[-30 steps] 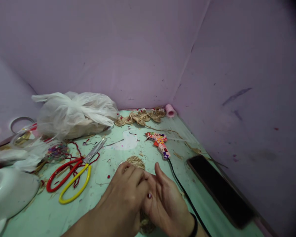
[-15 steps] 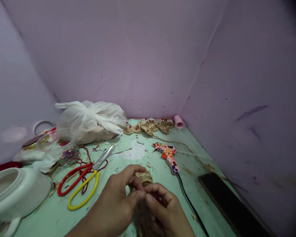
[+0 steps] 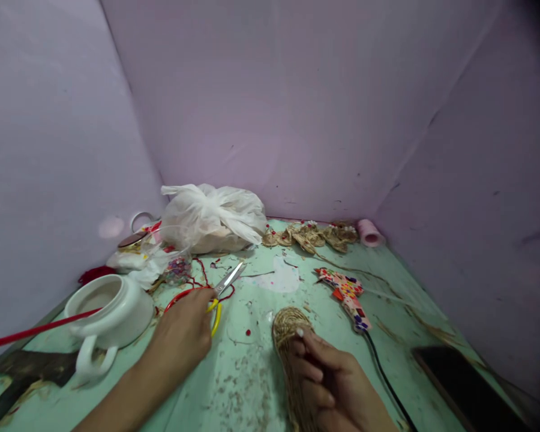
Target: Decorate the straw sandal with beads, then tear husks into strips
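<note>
My left hand [image 3: 184,327] lies over the red and yellow handles of the scissors [image 3: 228,279], its fingers curled down around them and partly hidden. The scissors' blades rest on the table, pointing away. In front of me, my right hand [image 3: 326,378] is closed on a long, rounded sole-shaped piece of coiled jute cord [image 3: 292,324]. Thumb and forefinger are pinched together over this jute sole, with a small pale spot at their tips that I cannot make out. The sole's near end runs out of the frame.
A patterned glue gun [image 3: 344,294] with a black cable lies right, beyond a dark phone [image 3: 463,384]. A white pot [image 3: 121,318], a hammer-like tool [image 3: 40,366] and red yarn are left. Behind stand a tied plastic bag [image 3: 211,222], jute pieces [image 3: 303,237] and a pink spool [image 3: 369,234].
My left hand has left the jute sole and moved left onto the scissors' handles. My right hand keeps the sole, now more exposed. The view has swung left.
</note>
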`<state>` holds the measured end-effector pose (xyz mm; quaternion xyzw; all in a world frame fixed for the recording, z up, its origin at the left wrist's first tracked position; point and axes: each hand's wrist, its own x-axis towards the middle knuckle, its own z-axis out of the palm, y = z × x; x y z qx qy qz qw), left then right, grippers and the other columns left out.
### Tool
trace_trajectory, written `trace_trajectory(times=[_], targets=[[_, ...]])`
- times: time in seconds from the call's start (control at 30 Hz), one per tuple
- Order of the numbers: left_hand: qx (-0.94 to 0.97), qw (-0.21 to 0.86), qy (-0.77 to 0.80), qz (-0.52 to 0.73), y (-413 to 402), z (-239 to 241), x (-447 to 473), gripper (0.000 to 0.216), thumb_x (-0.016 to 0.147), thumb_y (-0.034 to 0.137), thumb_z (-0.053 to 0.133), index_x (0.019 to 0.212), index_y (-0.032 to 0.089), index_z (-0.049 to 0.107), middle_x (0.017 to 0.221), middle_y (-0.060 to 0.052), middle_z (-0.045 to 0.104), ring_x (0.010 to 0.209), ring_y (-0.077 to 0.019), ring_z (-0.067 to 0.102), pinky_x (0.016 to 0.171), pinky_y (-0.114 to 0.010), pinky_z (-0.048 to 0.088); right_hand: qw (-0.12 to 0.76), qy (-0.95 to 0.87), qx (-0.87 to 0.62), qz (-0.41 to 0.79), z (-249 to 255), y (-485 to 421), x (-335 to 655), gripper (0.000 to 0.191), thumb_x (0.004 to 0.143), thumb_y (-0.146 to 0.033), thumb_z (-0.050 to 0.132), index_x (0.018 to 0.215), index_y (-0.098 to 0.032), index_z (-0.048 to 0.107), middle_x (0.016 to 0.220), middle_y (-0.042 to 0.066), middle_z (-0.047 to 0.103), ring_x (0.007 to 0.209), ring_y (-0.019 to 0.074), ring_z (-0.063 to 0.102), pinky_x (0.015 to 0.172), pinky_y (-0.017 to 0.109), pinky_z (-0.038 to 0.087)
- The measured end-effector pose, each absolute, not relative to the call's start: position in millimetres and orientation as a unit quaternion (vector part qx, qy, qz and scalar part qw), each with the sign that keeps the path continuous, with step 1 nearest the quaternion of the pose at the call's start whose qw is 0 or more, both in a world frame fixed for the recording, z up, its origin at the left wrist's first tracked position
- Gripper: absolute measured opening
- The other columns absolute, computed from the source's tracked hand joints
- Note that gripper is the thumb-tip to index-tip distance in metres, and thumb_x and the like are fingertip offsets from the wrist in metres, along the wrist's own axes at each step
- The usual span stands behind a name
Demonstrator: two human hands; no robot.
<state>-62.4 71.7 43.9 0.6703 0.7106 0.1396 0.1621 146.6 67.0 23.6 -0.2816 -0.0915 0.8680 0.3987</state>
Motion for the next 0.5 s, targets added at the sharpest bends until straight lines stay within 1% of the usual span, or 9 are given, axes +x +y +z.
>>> trace_trajectory(times=[0.03, 0.07, 0.17, 0.23, 0.37, 0.43, 0.5], targets=[[0.677, 0.131, 0.718, 0.094, 72.4, 39.5, -72.6, 0.035, 0.076, 0.014, 0.039, 0.108, 0.015, 0.054, 0.104, -0.012, 0.059, 0.1, -0.0268, 0.053, 0.084, -0.038, 0.039, 0.41, -0.082, -0.289, 0.861, 27.9, 69.6, 145.0, 0.026, 0.056, -0.018, 0.078, 0.065, -0.013, 0.054, 0.055, -0.006, 0.045, 0.038, -0.0012, 0.025, 0.031, 0.01, 0.009], [0.679, 0.113, 0.724, 0.055, 73.2, 34.6, -80.1, 0.04, 0.075, 0.012, 0.04, 0.113, 0.014, 0.052, 0.108, -0.013, 0.057, 0.102, -0.0279, 0.052, 0.085, -0.039, 0.039, 0.421, -0.082, -0.295, 0.854, 31.7, 71.5, 142.9, 0.026, 0.055, -0.017, 0.078, 0.066, -0.012, 0.055, 0.057, -0.005, 0.046, 0.039, -0.0011, 0.025, 0.031, 0.01, 0.009], [0.674, 0.062, 0.736, 0.0, 77.1, 20.4, -87.6, 0.048, 0.073, 0.008, 0.036, 0.12, 0.011, 0.048, 0.112, -0.017, 0.054, 0.102, -0.0315, 0.051, 0.083, -0.043, 0.04, 0.453, -0.124, -0.301, 0.83, 35.9, 73.8, 134.9, 0.025, 0.057, -0.019, 0.077, 0.066, -0.012, 0.055, 0.056, -0.006, 0.041, 0.04, -0.0005, 0.021, 0.031, 0.011, 0.007], [0.668, 0.039, 0.743, -0.005, 80.3, 14.2, -86.2, 0.049, 0.072, 0.007, 0.035, 0.12, 0.009, 0.047, 0.111, -0.019, 0.053, 0.101, -0.0329, 0.051, 0.081, -0.043, 0.041, 0.471, -0.147, -0.303, 0.815, 31.9, 72.6, 131.1, 0.025, 0.06, -0.023, 0.076, 0.067, -0.012, 0.056, 0.055, -0.007, 0.04, 0.04, 0.0, 0.02, 0.032, 0.012, 0.006], [0.665, 0.067, 0.743, 0.019, 84.8, 11.8, -86.0, 0.052, 0.067, 0.008, 0.039, 0.119, 0.009, 0.046, 0.112, -0.019, 0.055, 0.104, -0.0329, 0.051, 0.082, -0.043, 0.041, 0.474, -0.154, -0.317, 0.807, 18.8, 68.7, 132.3, 0.022, 0.063, -0.025, 0.075, 0.07, -0.013, 0.058, 0.058, -0.006, 0.044, 0.039, -0.0003, 0.022, 0.032, 0.012, 0.008], [0.652, 0.078, 0.753, 0.044, 85.0, 14.0, -87.8, 0.053, 0.067, 0.012, 0.041, 0.12, 0.011, 0.044, 0.116, -0.019, 0.054, 0.106, -0.034, 0.051, 0.082, -0.044, 0.042, 0.469, -0.156, -0.319, 0.809, 14.9, 67.8, 135.2, 0.022, 0.063, -0.026, 0.075, 0.072, -0.013, 0.059, 0.059, -0.005, 0.046, 0.039, -0.0007, 0.022, 0.032, 0.011, 0.008], [0.622, 0.092, 0.774, 0.073, 84.0, 17.1, -89.5, 0.056, 0.067, 0.018, 0.045, 0.123, 0.014, 0.04, 0.12, -0.018, 0.053, 0.104, -0.0354, 0.053, 0.079, -0.043, 0.043, 0.466, -0.155, -0.313, 0.813, 13.5, 67.6, 137.6, 0.023, 0.063, -0.026, 0.075, 0.073, -0.012, 0.06, 0.06, -0.005, 0.046, 0.038, -0.0011, 0.022, 0.032, 0.011, 0.008]])
